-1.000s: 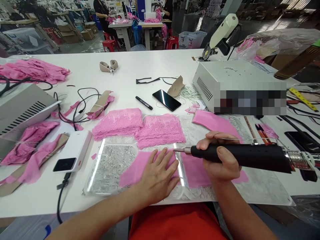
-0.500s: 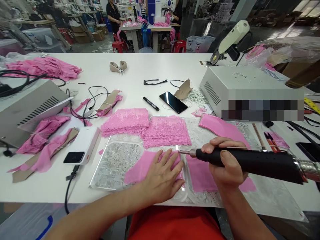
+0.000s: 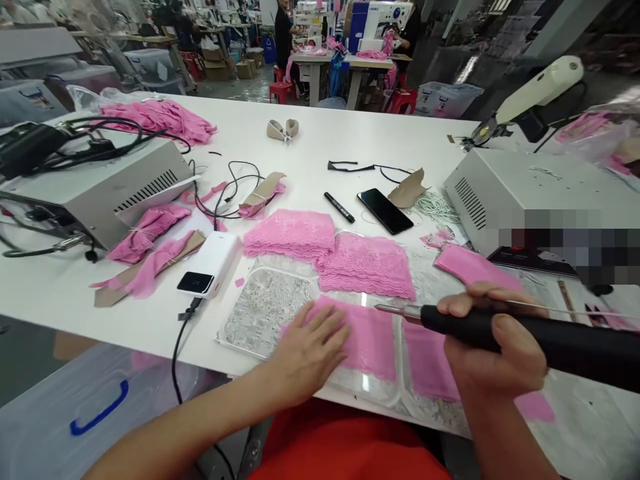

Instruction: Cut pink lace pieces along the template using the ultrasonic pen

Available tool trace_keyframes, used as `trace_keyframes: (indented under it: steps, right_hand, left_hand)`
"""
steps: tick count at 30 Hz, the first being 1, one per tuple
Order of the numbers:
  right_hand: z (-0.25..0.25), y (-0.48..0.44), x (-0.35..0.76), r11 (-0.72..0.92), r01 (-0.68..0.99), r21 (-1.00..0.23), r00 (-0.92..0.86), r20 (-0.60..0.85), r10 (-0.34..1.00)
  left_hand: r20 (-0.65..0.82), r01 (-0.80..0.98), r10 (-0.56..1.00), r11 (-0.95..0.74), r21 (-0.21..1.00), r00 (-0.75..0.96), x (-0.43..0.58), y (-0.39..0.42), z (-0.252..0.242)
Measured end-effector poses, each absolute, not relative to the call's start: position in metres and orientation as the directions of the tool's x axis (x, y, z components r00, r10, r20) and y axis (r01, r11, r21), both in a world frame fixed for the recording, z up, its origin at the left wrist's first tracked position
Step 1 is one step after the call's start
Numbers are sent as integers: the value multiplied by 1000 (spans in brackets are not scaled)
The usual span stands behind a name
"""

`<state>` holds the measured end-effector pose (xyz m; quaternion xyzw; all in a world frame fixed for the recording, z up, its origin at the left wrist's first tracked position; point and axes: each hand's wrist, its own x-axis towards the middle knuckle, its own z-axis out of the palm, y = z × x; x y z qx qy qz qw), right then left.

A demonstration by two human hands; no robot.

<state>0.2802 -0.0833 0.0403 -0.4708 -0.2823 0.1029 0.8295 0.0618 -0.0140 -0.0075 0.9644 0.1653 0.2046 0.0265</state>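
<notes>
White table (image 3: 310, 175) | left hand (image 3: 310, 352): fingers apart on pink fabric (image 3: 371, 341) | right hand (image 3: 495, 347): fingers clamped on tool (image 3: 583, 345) | machine lettering (image 3: 376, 12): unreadable

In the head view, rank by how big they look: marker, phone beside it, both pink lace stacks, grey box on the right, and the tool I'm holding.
1. Grey box, cut off at the edge
2. Tool, also cut off
3. Left lace stack and right lace stack, too alike to rank
4. Phone
5. Marker
</notes>
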Motion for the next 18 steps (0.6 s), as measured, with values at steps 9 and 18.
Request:
trace_keyframes:
  steps: [9, 18]
  right_hand:
    - [35, -65, 260, 558, 89, -825, 725, 438, 532]
    - [37, -81, 279, 535, 220, -816, 782, 475, 404]
  left_hand:
    - [389, 385, 407, -913, 138, 826, 46, -11, -16]
    - [377, 322, 354, -935, 148, 856, 52, -6, -16]
